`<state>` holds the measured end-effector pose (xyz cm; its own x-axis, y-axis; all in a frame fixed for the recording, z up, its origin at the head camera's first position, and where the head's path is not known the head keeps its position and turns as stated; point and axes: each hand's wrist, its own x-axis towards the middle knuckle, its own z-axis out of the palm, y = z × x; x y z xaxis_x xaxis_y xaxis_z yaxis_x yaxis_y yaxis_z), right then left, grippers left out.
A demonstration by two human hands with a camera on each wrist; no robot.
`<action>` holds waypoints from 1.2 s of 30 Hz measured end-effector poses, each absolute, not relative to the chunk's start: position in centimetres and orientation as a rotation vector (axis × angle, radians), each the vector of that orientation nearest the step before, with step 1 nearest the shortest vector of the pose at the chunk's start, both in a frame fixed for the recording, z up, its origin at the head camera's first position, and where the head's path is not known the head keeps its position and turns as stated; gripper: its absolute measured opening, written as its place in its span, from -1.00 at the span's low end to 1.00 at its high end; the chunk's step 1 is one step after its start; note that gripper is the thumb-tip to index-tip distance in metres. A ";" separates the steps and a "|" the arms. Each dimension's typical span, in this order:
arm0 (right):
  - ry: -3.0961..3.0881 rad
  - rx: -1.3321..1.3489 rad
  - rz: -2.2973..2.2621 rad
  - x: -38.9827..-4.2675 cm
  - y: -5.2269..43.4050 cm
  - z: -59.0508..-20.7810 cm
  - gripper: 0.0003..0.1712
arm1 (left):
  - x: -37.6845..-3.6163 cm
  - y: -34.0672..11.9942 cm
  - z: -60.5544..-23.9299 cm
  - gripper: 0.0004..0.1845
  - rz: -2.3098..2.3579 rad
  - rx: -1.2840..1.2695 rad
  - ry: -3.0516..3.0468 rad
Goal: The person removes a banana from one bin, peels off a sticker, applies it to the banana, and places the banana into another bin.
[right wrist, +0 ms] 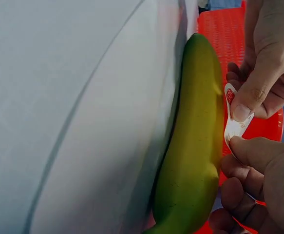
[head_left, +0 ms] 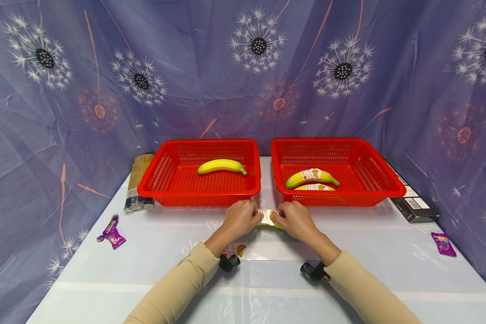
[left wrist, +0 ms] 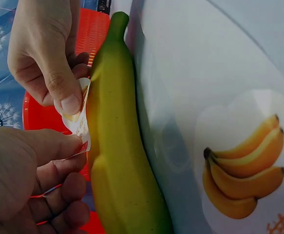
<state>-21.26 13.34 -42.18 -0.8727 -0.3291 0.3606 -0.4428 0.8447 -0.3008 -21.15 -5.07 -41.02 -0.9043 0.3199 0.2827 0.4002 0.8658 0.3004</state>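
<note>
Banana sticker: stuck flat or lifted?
Lifted: the sticker curls off the banana, pinched by left hand and right hand.

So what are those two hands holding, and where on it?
Both the left hand and right hand pinch the edges of a label on the banana.

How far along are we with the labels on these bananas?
Looks done: the right basket holds two labelled bananas. In hand: the left hand and right hand pinch a label on the banana on the table. Left: the left basket's banana shows no label.
</note>
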 end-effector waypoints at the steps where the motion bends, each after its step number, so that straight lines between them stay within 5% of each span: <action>1: -2.714 0.593 0.535 -21.2 13.3 -42.2 -0.57 | -21.2 -5.1 -41.1 -0.72 -0.505 -0.555 -2.809; 18: -2.541 0.707 0.293 -21.2 12.8 -43.0 -0.65 | -21.0 -4.5 -41.8 -0.73 -0.263 -0.618 -2.660; 36: -2.533 0.718 0.634 -20.9 14.6 -43.7 -0.73 | -20.9 -6.1 -42.7 -0.78 -0.498 -0.752 -2.667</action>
<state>-20.94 14.59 -43.67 -0.7733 -0.3749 0.5114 -0.5717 0.7611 -0.3063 -20.86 -6.08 -42.72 -0.8083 0.4357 0.3960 0.5492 0.8002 0.2408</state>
